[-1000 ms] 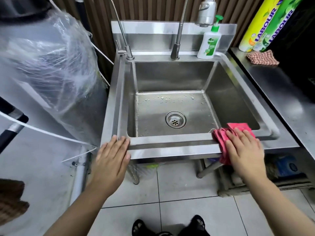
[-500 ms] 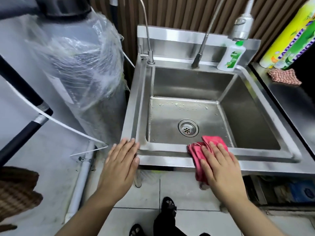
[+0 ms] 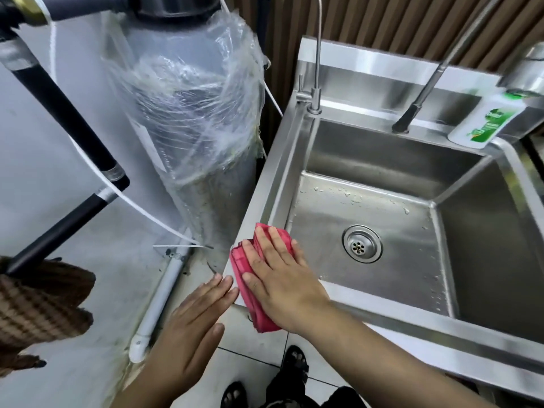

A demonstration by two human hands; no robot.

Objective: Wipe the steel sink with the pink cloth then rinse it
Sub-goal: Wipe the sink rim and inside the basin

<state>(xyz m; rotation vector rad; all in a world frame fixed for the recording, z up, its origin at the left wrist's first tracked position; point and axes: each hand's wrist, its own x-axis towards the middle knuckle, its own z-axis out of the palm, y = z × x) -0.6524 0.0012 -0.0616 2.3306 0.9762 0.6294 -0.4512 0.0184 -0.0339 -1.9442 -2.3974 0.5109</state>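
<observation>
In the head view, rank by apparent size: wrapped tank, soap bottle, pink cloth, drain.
1. wrapped tank
2. soap bottle and pink cloth, unranked: the right hand hides part of the cloth
3. drain

A brown slatted wall is seen far beyond the right hand. Pale floor tiles are laid beneath both hands. A plastic-wrapped tank is stood beyond the left hand; a white pipe is fixed just left of that hand, and black bars are set further left.
</observation>
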